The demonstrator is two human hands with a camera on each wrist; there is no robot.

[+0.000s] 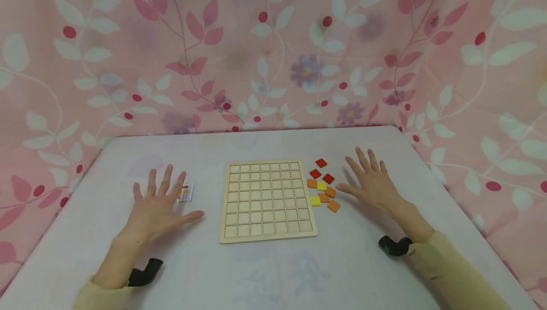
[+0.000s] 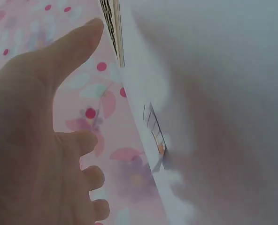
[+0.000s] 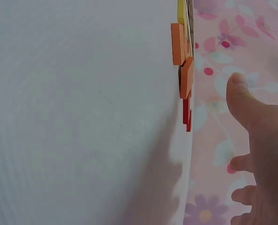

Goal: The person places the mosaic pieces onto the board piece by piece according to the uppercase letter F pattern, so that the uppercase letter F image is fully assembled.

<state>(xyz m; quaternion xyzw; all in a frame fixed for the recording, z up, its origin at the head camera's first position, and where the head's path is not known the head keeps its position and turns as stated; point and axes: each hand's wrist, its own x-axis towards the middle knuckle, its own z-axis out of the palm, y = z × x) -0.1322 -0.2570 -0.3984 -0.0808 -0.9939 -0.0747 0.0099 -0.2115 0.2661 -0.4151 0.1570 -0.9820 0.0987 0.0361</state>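
Observation:
A square wooden grid board (image 1: 268,201) lies in the middle of the table, its cells bare. To its right are several small square tiles: red ones (image 1: 315,173) at the back, then orange (image 1: 333,206) and yellow (image 1: 315,201) ones nearer, some overlapping. The left hand (image 1: 155,210) is spread palm down left of the board, holding nothing. Its fingers partly cover a small card (image 1: 186,192) printed with a coloured grid. Fingers also spread, the right hand (image 1: 373,184) hovers just right of the tiles, and its shadow falls on the table in the right wrist view.
A white patterned cloth covers the table (image 1: 273,272). Pink floral fabric (image 1: 273,53) hangs behind and at both sides. A black curved piece sits at each wrist, by the left sleeve (image 1: 102,295) and the right sleeve (image 1: 453,272).

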